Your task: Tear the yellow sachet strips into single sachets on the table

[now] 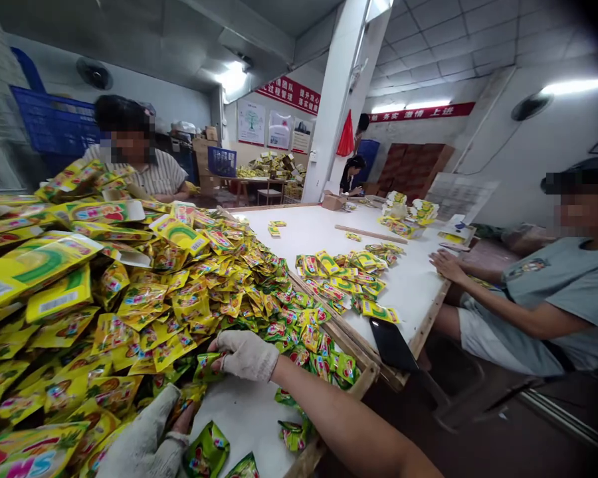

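Observation:
A big heap of yellow and green sachets [144, 292] covers the left of a white table [244, 415]. My right hand [244, 355], in a white glove, rests at the heap's near edge, fingers curled on a green sachet [206, 365]. At the bottom of the view my left hand [147, 438], also gloved, lies among the sachets with its fingers bent; what it holds is hidden. Loose green sachets [206, 451] lie between my arms.
A person in grey [553, 299] sits at the right, hands on the table edge. Another person [134, 159] sits behind the heap. A smaller pile of sachets [349, 279], a black phone [391, 344] and a wooden strip [371, 234] lie on the far table.

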`<state>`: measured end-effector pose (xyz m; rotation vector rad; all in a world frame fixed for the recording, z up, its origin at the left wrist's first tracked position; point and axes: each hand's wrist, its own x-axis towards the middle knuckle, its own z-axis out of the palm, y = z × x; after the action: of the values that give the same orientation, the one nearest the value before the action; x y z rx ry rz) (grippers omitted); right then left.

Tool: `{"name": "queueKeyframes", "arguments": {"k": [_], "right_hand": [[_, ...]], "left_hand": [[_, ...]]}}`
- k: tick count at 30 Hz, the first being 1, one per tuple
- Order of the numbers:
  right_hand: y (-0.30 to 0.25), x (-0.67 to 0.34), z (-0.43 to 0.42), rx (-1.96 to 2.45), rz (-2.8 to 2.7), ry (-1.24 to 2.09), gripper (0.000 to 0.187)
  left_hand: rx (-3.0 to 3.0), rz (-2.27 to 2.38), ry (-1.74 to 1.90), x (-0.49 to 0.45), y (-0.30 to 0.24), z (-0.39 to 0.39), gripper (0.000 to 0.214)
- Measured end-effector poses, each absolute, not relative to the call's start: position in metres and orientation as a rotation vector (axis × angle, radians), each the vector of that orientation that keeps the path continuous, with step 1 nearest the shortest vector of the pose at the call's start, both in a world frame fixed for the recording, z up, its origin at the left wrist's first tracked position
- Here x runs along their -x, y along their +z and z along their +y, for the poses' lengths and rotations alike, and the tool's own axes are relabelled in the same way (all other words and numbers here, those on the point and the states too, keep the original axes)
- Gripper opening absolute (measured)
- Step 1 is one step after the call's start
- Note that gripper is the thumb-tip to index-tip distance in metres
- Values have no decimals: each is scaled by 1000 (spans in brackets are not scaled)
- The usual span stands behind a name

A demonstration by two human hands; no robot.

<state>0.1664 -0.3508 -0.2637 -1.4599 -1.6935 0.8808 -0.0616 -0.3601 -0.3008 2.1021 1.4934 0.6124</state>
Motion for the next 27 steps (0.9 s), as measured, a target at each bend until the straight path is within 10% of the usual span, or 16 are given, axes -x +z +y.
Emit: {"name": "queueKeyframes", "arguments": {"k": [15, 27], "right_hand": [[-242, -166, -356, 1366, -1791, 728, 16], [-243, -176, -386, 1115, -1402, 1104, 33]], "left_hand": [[-2167, 1235, 607, 28, -259, -396, 38], [-1059, 1039, 962, 36, -253, -379, 49]]}}
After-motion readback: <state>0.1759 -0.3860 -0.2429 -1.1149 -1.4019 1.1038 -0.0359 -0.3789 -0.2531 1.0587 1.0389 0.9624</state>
